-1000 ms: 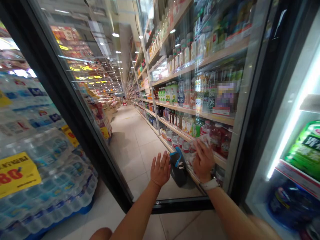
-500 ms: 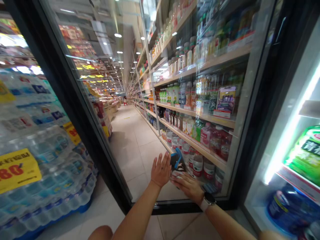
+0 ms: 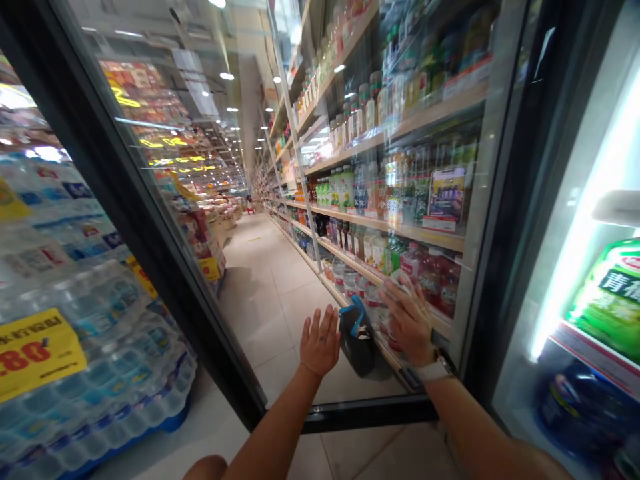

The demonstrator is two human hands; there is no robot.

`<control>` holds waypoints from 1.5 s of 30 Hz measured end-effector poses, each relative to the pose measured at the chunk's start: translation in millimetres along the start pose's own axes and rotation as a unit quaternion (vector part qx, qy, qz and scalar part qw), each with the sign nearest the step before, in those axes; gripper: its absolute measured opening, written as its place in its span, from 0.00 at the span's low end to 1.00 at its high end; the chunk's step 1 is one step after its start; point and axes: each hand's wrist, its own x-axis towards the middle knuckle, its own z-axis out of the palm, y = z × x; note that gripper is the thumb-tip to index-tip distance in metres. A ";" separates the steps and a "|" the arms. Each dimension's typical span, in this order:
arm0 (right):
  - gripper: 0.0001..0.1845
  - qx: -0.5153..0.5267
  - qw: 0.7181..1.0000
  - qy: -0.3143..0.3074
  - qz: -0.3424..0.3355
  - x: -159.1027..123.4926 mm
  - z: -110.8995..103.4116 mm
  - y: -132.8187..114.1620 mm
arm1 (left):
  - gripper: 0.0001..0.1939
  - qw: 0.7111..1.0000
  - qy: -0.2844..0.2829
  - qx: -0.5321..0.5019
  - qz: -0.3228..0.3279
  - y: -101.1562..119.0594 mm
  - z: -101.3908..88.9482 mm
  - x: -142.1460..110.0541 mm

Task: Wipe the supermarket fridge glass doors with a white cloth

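Just below centre, a left hand (image 3: 319,340) rests palm-flat, fingers slightly apart, at a black-framed glass door (image 3: 370,413) spanning the frame. Right of it, a right hand (image 3: 411,327), fingers extended and mostly together, covers a pale cloth (image 3: 400,277) at the glass; whether they grip it, I cannot tell. Wrapped water bottles (image 3: 115,360) fill the lower left. In the glass, drink shelves (image 3: 385,223) line the upper right; a tiled aisle (image 3: 255,260) recedes centre-left.
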 end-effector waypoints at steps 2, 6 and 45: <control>0.27 -0.012 0.995 0.071 0.065 10.7 -0.7 6.5 | 0.32 1.000 0.001 0.002 -0.002 0.6 -0.5 0.1; 0.26 -0.024 0.975 0.170 0.138 23.4 4.2 6.5 | 0.32 1.000 0.008 0.000 0.003 1.9 -1.7 0.5; 0.24 0.021 0.999 -0.007 -0.027 -3.2 -3.0 2.3 | 0.31 1.000 0.016 -0.010 0.003 0.3 -3.6 5.4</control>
